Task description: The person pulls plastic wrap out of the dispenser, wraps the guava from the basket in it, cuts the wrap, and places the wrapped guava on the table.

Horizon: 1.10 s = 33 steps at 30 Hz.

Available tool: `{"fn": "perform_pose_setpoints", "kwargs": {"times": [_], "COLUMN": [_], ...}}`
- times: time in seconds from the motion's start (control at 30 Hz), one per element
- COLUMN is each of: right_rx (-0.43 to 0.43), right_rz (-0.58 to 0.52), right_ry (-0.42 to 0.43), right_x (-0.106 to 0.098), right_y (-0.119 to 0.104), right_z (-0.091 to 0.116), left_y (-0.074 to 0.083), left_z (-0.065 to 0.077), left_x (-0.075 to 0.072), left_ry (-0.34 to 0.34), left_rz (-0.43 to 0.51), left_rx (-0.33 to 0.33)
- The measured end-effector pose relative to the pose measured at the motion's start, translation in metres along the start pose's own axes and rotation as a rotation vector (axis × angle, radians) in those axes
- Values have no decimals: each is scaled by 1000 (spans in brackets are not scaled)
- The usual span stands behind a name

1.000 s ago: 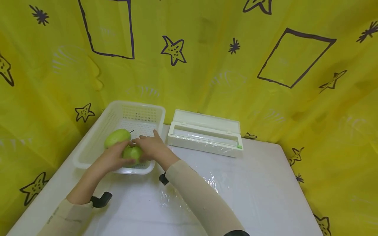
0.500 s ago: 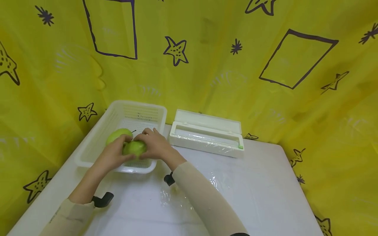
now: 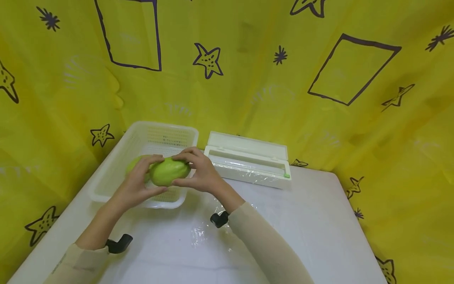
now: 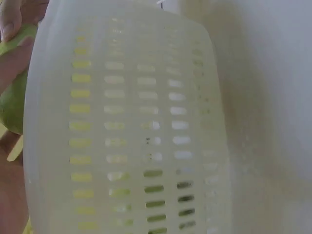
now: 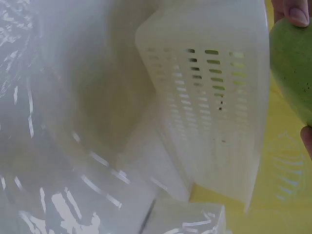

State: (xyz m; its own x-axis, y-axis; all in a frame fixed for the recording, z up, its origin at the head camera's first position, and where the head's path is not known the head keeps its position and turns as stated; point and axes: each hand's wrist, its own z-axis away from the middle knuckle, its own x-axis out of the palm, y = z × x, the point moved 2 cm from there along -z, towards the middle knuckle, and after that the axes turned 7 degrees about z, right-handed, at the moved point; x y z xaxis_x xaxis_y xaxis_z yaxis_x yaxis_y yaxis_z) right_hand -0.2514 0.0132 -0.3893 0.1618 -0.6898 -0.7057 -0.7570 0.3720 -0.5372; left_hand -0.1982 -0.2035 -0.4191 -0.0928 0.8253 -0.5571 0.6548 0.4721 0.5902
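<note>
Both hands hold a green pear (image 3: 169, 172) above the near right part of a white plastic basket (image 3: 163, 205). My left hand (image 3: 134, 187) grips its left end, thumb below and fingers on top. At the other end, my right hand (image 3: 202, 172) pinches it between thumb and fingers. Behind the left hand, a second green fruit (image 3: 133, 163) lies in the basket, mostly covered. In the left wrist view the basket's slotted wall (image 4: 129, 117) hides much of the held pear (image 4: 12, 97). The right wrist view shows its speckled skin (image 5: 295, 68) just past the basket rim.
Right of the basket stands a white cling film box (image 3: 248, 173) with its lid raised and a roll inside. Shiny clear film (image 3: 199, 236) lies over the white table (image 3: 319, 228). A yellow patterned curtain (image 3: 241, 90) hangs behind and at both sides.
The pear has risen from low in the basket and shifted right, with both hands on it. My right hand and forearm have moved right; more of the pear shows.
</note>
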Motion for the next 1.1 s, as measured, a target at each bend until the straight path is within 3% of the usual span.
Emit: {"fn": "perform_pose_setpoints", "kwargs": {"times": [0.1, 0.27, 0.53, 0.9, 1.1], "right_rx": [-1, -3, 24, 60, 93], "right_rz": [-72, -93, -55, -41, -17], "right_ry": [10, 19, 0, 46, 49], "right_x": [-7, -19, -36, -55, -68], "right_y": [1, 6, 10, 21, 9], "right_z": [10, 27, 53, 92, 106], "left_y": [8, 20, 33, 52, 59], "left_z": [-2, -10, -17, -28, -31], "left_x": [3, 12, 29, 60, 75], "left_ry": [15, -12, -63, -143, -162], "left_rz": [26, 25, 0, -19, -21], "left_rx": [54, 103, 146, 189, 229]}}
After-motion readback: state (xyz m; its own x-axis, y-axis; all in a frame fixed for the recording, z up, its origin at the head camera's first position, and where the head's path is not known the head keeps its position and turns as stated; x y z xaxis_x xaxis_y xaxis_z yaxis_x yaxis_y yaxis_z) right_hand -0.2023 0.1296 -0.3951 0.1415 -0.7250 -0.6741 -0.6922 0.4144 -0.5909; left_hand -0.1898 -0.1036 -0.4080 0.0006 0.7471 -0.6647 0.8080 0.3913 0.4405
